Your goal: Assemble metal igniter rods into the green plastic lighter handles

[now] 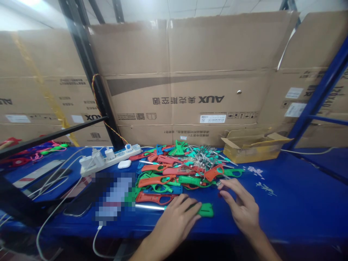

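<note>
My left hand (181, 214) is closed over a green gun-shaped lighter (207, 210) at the front of the table, its fingers covering the middle. A metal tube (150, 207) sticks out to the left of that hand. Just right of it, my right hand (244, 208) is raised with thumb and fingertips pinched on a small part (219, 184), too small to name. Beyond both hands lies a heap of red, orange, green and blue lighter bodies, among them an orange one (153, 181). Behind these is a tangle of metal tubes with teal ends (203, 157).
An open cardboard box (254, 150) stands at the back right. White bits (265, 188) are scattered on the blue tabletop (307, 203). On the left are a power strip (116, 157), a white earphone case (124, 164), phones (88, 195) and loose cables. Cardboard sheets (185, 50) wall off the back.
</note>
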Available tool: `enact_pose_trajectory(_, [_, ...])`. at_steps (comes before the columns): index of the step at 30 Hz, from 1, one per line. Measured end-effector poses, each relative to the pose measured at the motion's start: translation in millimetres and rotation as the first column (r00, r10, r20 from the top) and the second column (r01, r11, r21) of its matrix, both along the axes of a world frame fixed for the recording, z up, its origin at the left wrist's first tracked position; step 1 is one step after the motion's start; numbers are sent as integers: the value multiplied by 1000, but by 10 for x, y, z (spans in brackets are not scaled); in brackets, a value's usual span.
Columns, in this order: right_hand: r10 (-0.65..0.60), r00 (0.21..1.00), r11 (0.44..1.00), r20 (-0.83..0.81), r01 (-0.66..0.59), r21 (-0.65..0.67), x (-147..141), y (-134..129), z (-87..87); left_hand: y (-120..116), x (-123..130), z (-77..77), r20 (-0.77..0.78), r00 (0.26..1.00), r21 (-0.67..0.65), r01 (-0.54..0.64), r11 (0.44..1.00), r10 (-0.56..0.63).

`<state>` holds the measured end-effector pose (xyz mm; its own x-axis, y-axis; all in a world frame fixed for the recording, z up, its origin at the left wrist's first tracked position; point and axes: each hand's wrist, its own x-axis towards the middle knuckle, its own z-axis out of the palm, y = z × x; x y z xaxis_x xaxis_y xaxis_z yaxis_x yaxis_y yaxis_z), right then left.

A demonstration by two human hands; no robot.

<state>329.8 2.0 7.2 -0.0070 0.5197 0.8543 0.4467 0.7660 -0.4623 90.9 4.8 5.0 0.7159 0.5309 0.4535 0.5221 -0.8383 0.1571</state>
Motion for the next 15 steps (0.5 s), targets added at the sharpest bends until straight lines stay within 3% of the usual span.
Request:
enact_pose_trajectory(6, [-74,994,997,74,75,-13,-24,-14,-19,-7,-1,15,-3,1000,5,-2,1000,2])
enact_pose_trajectory(11, [-12,1000,1000,25,13,-28,-38,-2,23,3,-4,5,-9,1000,8,-2,1000,2])
enact_pose_trajectory(15, [-46,999,999,-17,45,-26,-13,9,13,5,-3,-3,-11,1000,-2,-2,1000,2])
